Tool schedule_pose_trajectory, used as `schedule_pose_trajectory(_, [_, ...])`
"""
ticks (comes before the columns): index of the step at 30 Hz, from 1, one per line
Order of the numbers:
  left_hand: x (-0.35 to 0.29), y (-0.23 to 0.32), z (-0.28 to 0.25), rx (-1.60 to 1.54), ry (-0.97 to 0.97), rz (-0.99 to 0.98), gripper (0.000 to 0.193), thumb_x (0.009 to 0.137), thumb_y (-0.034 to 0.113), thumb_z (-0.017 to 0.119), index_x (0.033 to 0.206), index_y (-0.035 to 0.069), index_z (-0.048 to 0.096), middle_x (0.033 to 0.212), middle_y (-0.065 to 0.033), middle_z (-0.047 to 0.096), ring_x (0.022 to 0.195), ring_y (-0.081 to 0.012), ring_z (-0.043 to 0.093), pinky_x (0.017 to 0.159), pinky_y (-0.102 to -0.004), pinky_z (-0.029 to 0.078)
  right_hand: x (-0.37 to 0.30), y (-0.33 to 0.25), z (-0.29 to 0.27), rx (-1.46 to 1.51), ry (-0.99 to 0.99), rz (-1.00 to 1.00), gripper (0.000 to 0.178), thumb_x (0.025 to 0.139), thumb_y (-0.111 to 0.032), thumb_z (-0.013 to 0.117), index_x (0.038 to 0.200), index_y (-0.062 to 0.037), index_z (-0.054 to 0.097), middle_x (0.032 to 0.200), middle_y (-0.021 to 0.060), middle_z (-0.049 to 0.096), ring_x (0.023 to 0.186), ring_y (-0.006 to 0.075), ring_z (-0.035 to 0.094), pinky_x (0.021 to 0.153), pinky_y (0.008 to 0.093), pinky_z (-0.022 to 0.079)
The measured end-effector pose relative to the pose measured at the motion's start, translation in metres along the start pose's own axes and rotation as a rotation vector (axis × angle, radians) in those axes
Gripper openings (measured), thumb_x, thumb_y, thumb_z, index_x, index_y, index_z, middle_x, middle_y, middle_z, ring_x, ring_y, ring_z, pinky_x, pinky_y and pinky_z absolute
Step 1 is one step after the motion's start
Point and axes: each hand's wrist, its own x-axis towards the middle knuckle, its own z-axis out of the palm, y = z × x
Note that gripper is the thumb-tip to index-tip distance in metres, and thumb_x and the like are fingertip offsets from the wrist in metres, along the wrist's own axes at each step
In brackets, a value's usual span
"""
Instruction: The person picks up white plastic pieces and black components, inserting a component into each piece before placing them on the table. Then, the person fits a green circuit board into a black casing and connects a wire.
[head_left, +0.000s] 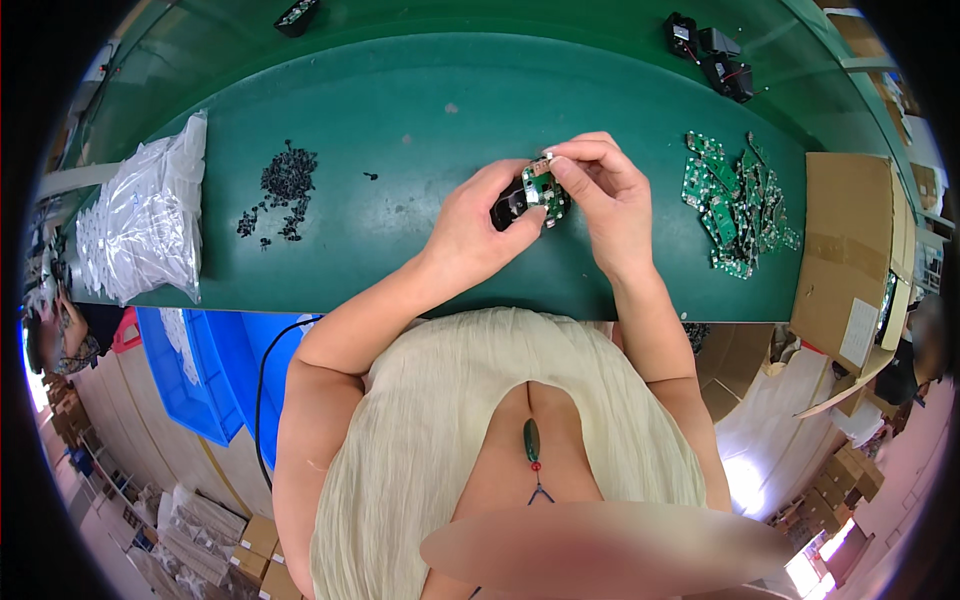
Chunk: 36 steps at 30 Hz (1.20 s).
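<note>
Over the middle of the green table, my left hand [478, 222] is wrapped round a black plastic housing [508, 204], its thumb on the face of a green circuit board [549, 192]. The board lies at the right side of the housing; whether it is fully seated I cannot tell. My right hand [606, 190] pinches the board's upper edge between thumb and forefinger, close to a small pale connector. The fingers of both hands partly hide the housing. To the left of my hands lies a single small black part [371, 176].
Small black parts [288, 175] lie heaped at the left, beside a clear plastic bag [150, 215]. Green circuit boards [735, 205] are piled at the right, near a cardboard box [845, 250]. Black housings [722, 70] sit at the far right. Blue bins [215, 400] stand below the table.
</note>
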Motion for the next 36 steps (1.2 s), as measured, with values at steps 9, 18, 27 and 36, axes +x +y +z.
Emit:
schedule_pose_trajectory(9, [0.008, 0.018, -0.010, -0.212, -0.061, -0.288, 0.027, 0.075, 0.012, 0.061, 0.097, 0.000, 0.053, 0.072, -0.0020, 0.055, 0.064, -0.0065, 0.050, 0.056, -0.0215, 0.042, -0.002, 0.015, -0.001, -0.245, 0.202, -0.344, 0.007, 0.079, -0.001, 0.061, 0.085, -0.0013, 0.060, 0.087, 0.0025, 0.048, 0.063, 0.0055, 0.045, 0.053, 0.0186, 0.037])
schedule_pose_trajectory(18, [0.006, 0.010, -0.007, -0.142, 0.016, -0.192, 0.025, 0.075, 0.012, 0.060, 0.096, 0.000, 0.054, 0.074, -0.0050, 0.059, 0.065, -0.0095, 0.055, 0.057, -0.0236, 0.044, -0.002, 0.011, 0.002, -0.328, 0.081, -0.280, 0.011, 0.075, -0.002, 0.064, 0.086, -0.0024, 0.061, 0.084, 0.0011, 0.048, 0.056, 0.0035, 0.038, 0.045, 0.0167, 0.030])
schedule_pose_trajectory(27, [0.009, 0.007, -0.008, -0.003, -0.033, -0.195, 0.031, 0.073, 0.012, 0.061, 0.101, 0.001, 0.054, 0.080, -0.0089, 0.061, 0.069, -0.0154, 0.059, 0.063, -0.0272, 0.046, -0.002, 0.008, 0.008, -0.079, 0.038, -0.162, 0.004, 0.078, 0.002, 0.058, 0.081, -0.0003, 0.056, 0.083, 0.0013, 0.048, 0.058, 0.0028, 0.040, 0.046, 0.0167, 0.032])
schedule_pose_trajectory(36, [0.010, 0.015, -0.019, -0.252, -0.105, -0.366, 0.034, 0.074, 0.009, 0.061, 0.107, 0.001, 0.054, 0.073, 0.0025, 0.056, 0.063, -0.0035, 0.048, 0.057, -0.0187, 0.040, 0.009, -0.022, -0.019, -0.889, -0.344, -0.474, 0.013, 0.069, 0.000, 0.060, 0.080, -0.0026, 0.053, 0.073, 0.0049, 0.047, 0.058, 0.0159, 0.052, 0.049, 0.0277, 0.042])
